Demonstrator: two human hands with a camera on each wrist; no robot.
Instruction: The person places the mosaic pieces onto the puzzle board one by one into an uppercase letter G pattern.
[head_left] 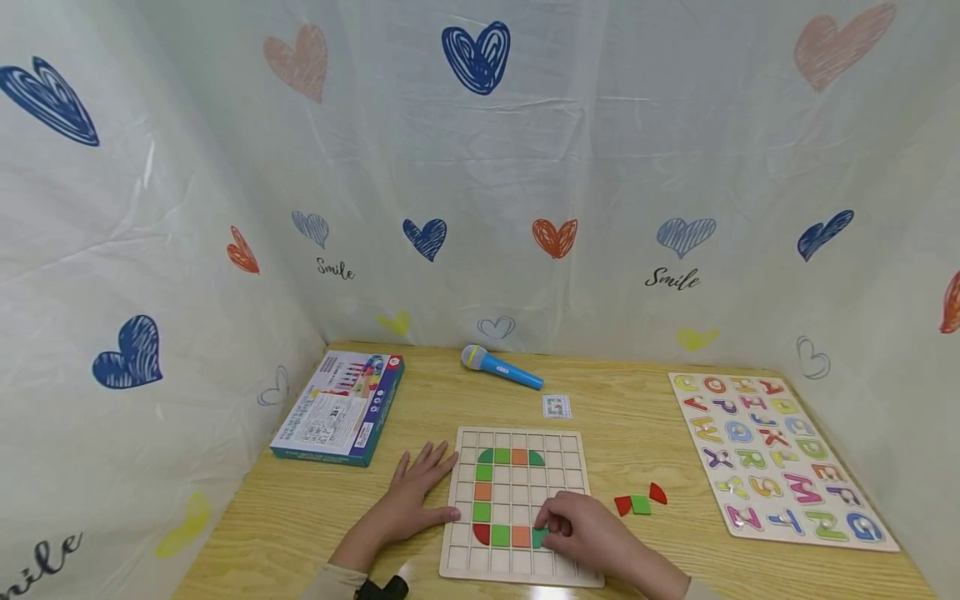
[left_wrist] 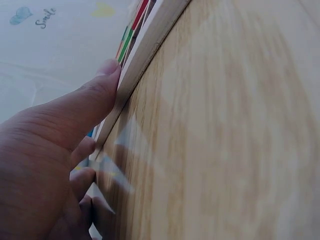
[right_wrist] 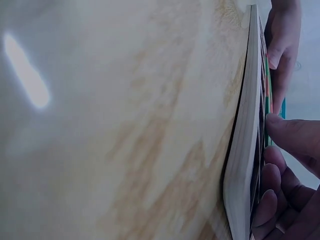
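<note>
Wooden grid board (head_left: 570,467) lying flat on the desk (head_left: 630,433), near its front edge. In its cells: a C-shaped run of tiles (head_left: 483,492) — green quarter-round, green, orange and green quarter-round across the top; green, orange, green down the left; red quarter-round, green and orange along the bottom. Remaining cells bare wood.

Green piece (head_left: 538,537) at the right end of that bottom row, just beside the orange tile, flat-looking and partly covered by fingers; exact shape hard to tell.

Right hand (head_left: 588,529) resting over the board's lower right part, fingers curled, fingertips pinching the green piece. From the right wrist view, board (right_wrist: 245,150) seen edge-on, with fingertips (right_wrist: 287,132) pressed onto its face.

Left hand (head_left: 408,496) flat on the desk at the board's left edge, fingers spread and straight, gripping nothing, thumb touching the board's side. Left wrist view confirms: thumb (left_wrist: 85,107) against the board's rim (left_wrist: 145,50).

Right of the board, apart from it: two red pieces and a green one (head_left: 640,502) lying close together. Further right, an alphabet puzzle (head_left: 776,458) with coloured letters seated in it. At the back, a blue toy microphone (head_left: 501,367), a small card (head_left: 557,407) and, left, a box (head_left: 341,407).
</note>
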